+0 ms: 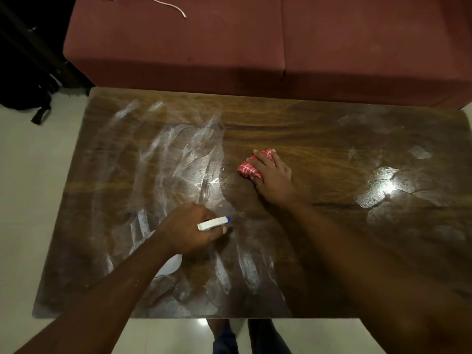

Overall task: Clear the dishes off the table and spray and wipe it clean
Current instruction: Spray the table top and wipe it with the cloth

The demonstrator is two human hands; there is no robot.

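Dim indoor light.
Glare on the table [306, 118] at three o'clock; edges bow; five o'clock blurred.

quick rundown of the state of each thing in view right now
table: no dishes on it, wet streaks across its left and right parts
spray bottle: held above the table, nozzle pointing right
left hand: grips the spray bottle
cloth: bunched, lying on the table
right hand: holds the cloth down on the table
cable: lying loose on the sofa
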